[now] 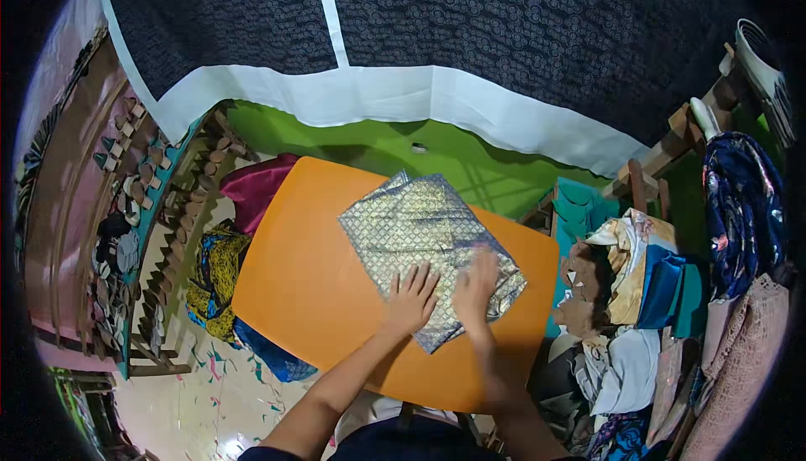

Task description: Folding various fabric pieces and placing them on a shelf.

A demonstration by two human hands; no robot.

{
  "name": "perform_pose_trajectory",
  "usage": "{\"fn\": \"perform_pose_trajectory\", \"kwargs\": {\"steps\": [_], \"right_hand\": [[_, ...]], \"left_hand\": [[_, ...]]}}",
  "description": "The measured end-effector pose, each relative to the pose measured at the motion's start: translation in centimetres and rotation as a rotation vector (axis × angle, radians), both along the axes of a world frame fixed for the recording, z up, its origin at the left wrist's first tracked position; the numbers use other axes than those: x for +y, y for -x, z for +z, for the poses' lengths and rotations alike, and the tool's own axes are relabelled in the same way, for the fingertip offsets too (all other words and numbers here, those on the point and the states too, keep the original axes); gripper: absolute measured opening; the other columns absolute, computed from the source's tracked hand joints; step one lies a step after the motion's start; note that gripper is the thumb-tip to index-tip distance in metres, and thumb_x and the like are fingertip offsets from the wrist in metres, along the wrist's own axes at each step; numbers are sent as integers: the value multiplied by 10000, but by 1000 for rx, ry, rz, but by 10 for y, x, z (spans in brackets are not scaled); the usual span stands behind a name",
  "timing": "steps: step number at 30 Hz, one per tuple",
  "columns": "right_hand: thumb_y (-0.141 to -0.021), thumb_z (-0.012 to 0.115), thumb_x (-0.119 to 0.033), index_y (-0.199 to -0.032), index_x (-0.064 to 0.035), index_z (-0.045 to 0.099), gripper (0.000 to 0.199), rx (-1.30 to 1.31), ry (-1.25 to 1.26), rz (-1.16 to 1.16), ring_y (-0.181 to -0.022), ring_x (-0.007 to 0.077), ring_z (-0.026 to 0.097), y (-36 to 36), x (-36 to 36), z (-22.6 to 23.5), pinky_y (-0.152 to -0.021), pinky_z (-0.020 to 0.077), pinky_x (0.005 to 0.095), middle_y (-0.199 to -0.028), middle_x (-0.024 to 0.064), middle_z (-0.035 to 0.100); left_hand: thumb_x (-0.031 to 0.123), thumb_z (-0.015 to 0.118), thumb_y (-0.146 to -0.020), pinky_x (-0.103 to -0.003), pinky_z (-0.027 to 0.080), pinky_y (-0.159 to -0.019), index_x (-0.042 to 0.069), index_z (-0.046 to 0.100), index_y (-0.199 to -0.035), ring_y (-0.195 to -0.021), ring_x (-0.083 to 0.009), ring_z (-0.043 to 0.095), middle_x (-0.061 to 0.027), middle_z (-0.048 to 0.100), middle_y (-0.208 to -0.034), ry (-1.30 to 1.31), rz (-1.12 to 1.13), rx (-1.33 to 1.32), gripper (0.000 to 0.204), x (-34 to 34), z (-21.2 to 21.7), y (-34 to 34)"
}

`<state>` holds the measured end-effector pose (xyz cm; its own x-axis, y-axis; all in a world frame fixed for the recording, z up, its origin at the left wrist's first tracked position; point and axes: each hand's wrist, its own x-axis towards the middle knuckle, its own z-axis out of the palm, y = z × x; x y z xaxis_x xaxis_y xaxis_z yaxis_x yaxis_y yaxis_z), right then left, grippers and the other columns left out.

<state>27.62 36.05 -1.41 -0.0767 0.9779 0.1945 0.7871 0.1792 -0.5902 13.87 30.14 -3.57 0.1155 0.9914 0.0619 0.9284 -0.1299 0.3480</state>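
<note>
A folded piece of cloth [424, 217] with a gold lattice pattern and dark blue-grey borders lies on the orange tabletop [294, 251]. It sits at an angle, with small creases toward its right side. My left hand [411, 297] rests flat on the near left part of the cloth, fingers spread. Over the near right part is my right hand [475, 289], blurred by motion. Its fingers look stretched out over the cloth, and nothing shows in them.
Magenta fabric [256, 192] and yellow-black patterned fabric [214, 276] lie left of the table, near a wooden rack [180, 234]. Folded fabrics [634, 268] are piled close on the right. Dark patterned cloth [504, 33] with a white border hangs beyond the table. Scraps litter the floor [210, 402].
</note>
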Motion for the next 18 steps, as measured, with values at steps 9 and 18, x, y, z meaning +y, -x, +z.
{"fn": "perform_pose_trajectory", "kwargs": {"steps": [9,18], "right_hand": [[-883,408,-257,-1344,-151,339,478,-378,48,145,-1310,311,202,-39,16,-54,-1035,142,533,-1397,156,268],[-894,416,-289,-1330,-108,355,475,-496,8,58,-1246,313,293,-68,12,-52,-986,214,548,-1358,160,321]], "left_hand": [[508,382,-854,-569,126,-1019,149,300,-1355,-1300,-340,218,-109,226,-1428,108,-176,151,622,-38,-10,-12],[532,563,-718,-624,141,-988,296,285,-1358,-1296,-356,220,-94,214,-1435,157,-388,186,736,-56,1,13]]}}
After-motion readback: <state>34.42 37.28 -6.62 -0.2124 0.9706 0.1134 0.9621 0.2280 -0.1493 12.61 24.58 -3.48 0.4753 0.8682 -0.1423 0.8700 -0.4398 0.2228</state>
